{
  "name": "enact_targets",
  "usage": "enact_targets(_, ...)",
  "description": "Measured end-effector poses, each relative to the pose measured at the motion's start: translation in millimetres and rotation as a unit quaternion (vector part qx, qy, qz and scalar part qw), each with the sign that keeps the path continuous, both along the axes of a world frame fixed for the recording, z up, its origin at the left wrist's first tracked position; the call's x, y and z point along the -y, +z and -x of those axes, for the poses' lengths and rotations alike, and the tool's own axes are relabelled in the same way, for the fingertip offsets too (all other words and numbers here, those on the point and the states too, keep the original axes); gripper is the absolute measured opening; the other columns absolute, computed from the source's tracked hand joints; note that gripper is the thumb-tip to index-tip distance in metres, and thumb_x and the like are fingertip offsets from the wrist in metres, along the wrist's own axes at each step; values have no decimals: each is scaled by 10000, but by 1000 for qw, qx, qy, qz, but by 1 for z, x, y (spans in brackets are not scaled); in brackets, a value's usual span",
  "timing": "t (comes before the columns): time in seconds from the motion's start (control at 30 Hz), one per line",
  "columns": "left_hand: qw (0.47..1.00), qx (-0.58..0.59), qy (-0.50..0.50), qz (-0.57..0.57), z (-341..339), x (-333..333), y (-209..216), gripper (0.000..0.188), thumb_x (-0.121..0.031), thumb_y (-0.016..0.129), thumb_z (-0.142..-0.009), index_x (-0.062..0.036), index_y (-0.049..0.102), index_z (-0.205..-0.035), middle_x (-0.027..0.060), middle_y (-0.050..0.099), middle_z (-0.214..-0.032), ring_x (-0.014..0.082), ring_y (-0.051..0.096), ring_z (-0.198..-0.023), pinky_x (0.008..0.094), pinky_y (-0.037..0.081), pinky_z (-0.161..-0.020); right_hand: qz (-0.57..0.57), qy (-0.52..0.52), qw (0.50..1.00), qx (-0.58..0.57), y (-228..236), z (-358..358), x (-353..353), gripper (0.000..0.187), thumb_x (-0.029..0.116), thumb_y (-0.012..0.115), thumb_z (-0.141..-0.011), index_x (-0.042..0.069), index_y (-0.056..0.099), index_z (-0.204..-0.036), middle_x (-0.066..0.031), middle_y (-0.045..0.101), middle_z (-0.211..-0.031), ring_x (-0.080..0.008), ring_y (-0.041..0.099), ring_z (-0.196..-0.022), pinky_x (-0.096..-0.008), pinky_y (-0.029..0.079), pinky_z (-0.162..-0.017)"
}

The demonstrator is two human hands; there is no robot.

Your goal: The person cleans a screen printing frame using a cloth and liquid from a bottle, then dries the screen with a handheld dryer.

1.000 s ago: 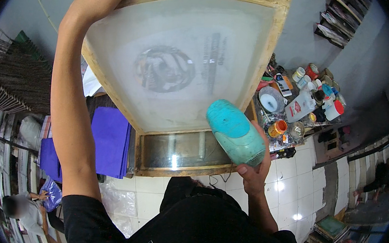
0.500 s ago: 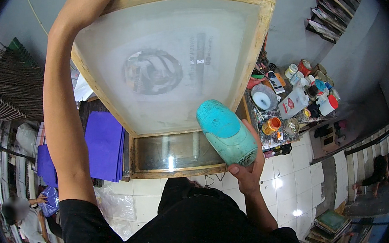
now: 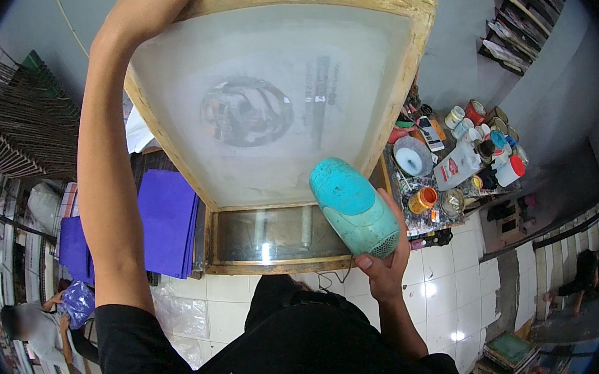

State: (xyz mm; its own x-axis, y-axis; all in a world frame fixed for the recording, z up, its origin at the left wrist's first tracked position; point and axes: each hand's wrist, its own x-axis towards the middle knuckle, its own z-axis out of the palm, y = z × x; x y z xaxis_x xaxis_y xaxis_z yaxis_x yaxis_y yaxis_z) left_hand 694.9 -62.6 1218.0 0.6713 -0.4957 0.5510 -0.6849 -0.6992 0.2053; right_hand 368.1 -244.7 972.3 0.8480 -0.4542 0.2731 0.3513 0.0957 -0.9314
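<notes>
A wooden screen-printing frame [image 3: 420, 54] with pale mesh stands tilted up before me. Its mesh bears a round picture [image 3: 245, 112] and a column of blurred marks. At the frame's top left edge, my left hand [image 3: 155, 0] is closed over the wood, some fingertips out of sight. My right hand [image 3: 387, 264] grips a turquoise hair dryer [image 3: 355, 207] from its right side; the handle is mostly hidden. The dryer's front end faces the lower mesh and does not seem to touch it. Below lies a wood-edged glass panel [image 3: 273, 238].
Purple sheets [image 3: 165, 221] are stacked left of the glass. On the right, a cluttered table [image 3: 426, 217] carries paint jars, a white jug [image 3: 456, 166] and a phone [image 3: 431, 133]. A cord [image 3: 334, 277] hangs below the dryer. Another person [image 3: 48, 325] handles a purple plastic bundle at lower left.
The whole view has shifted a little, so things appear slightly farther right. Both hands keep their hold on the frame and the hair dryer.
</notes>
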Motion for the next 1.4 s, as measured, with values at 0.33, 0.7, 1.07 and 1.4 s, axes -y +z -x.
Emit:
enact_targets(0.33, 994, 72, -77, -10, -6, -1, -5, 807, -666, 441, -922, 91, 714, -849, 94, 483, -532, 169, 508, -510, 336, 451, -587, 8, -5, 1000, -5, 1, -1, -3, 1018, 322, 810, -730, -61, 246, -1485, -223, 430, -1398, -303, 471, -1295, -429, 390, -1081)
enact_targets(0.7, 1000, -22, 2, 17, -4, 3, -2, 858, -723, 434, -887, 82, 728, -861, 152, 585, -596, 214, 612, -575, 329, 501, -641, 0, -2, 1000, -2, 1, -4, -4, 1010, 302, 808, -730, -58, 242, -1485, -226, 429, -1393, -304, 473, -1292, -431, 388, -1084)
enact_targets(1.07, 1000, -17, 0, 16, -4, 4, -2, 845, -708, 433, -895, 82, 727, -847, 114, 539, -546, 183, 559, -524, 322, 477, -600, -1, -9, 1000, -4, -2, -5, -4, 1012, 311, 803, -720, -58, 248, -1482, -227, 433, -1384, -309, 477, -1287, -440, 389, -1084)
enact_targets(1.4, 1000, -5, 8, 8, -8, 1, -3, 858, -727, 422, -893, 71, 728, -822, 118, 536, -536, 191, 569, -522, 317, 469, -586, -1, -6, 1000, -4, 0, -4, -4, 1017, 305, 802, -720, -62, 239, -1484, -237, 434, -1376, -315, 478, -1285, -444, 392, -1081)
